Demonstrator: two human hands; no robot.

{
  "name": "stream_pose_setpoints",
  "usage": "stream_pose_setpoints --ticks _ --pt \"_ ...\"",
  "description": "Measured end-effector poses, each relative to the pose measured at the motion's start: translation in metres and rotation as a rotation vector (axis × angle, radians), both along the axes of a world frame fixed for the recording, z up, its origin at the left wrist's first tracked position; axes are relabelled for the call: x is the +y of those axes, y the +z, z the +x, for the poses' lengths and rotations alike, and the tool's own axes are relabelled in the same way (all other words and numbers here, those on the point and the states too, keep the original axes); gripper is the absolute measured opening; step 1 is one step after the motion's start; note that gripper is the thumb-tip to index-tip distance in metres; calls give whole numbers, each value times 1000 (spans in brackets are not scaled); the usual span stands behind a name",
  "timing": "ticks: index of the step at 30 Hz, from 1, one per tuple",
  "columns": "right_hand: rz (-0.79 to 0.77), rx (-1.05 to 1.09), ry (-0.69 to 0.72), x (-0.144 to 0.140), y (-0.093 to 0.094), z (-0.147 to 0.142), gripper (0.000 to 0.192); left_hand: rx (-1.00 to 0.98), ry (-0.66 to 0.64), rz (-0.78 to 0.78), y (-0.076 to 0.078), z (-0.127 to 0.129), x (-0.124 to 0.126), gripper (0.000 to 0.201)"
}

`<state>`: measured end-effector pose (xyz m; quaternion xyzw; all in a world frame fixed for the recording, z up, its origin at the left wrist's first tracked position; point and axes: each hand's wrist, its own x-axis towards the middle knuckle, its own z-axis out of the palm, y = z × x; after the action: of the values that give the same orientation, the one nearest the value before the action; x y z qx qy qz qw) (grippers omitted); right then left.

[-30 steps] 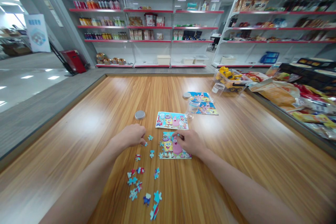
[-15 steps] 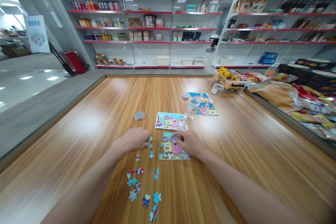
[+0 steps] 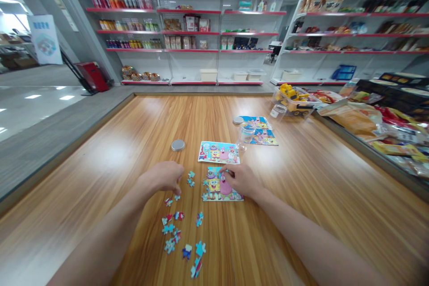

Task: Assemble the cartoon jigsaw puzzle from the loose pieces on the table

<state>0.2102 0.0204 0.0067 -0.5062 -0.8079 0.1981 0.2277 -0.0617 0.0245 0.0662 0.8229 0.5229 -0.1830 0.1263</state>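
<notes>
My left hand [image 3: 165, 177] is left of the puzzle, its fingers bent down and closed on a small light-blue puzzle piece [image 3: 177, 197] on the table. Beside that lies another piece [image 3: 168, 202]. My right hand [image 3: 243, 179] rests over the right side of the partly joined jigsaw puzzle [image 3: 214, 185], fingers curled and index fingertip pressing near its top; it covers part of the picture. Just beyond lies a reference picture card [image 3: 218, 152] with the same cartoon figures. Two blue pieces [image 3: 191, 178] sit between my left hand and the puzzle.
Several loose pieces [image 3: 172, 229] are scattered nearer me. A round metal lid [image 3: 178, 145] lies at the back left. A clear jar [image 3: 247, 133] stands near other puzzle pictures [image 3: 264, 136]. Farther right are a bin of yellow toy trucks [image 3: 295, 99] and snack packets [image 3: 395, 125].
My left hand has moved left and nearer me, and a blue piece beside the puzzle has shifted left with it. My right hand stays in place on the puzzle.
</notes>
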Motion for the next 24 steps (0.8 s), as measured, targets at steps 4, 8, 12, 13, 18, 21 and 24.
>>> stream_pose_setpoints --ticks 4,8,12,13,18,21,24 --pt "4 -5 -1 0 -2 0 24 -55 -17 96 -7 3 4 38" --pt "14 -3 -9 1 -3 0 23 -83 -38 85 -12 16 2 27" --pt "14 -2 -6 1 -3 -1 23 -114 -77 43 -10 23 -3 27" --pt "14 0 -7 1 -2 -1 23 -119 -85 33 -9 24 -3 26" --pt "12 2 0 2 -4 1 23 -152 -124 28 -7 27 -6 25" --pt "13 4 2 2 -5 0 23 -175 -143 13 -7 30 -8 25" --pt "15 5 8 2 -4 0 24 -201 -186 15 -6 32 -9 22"
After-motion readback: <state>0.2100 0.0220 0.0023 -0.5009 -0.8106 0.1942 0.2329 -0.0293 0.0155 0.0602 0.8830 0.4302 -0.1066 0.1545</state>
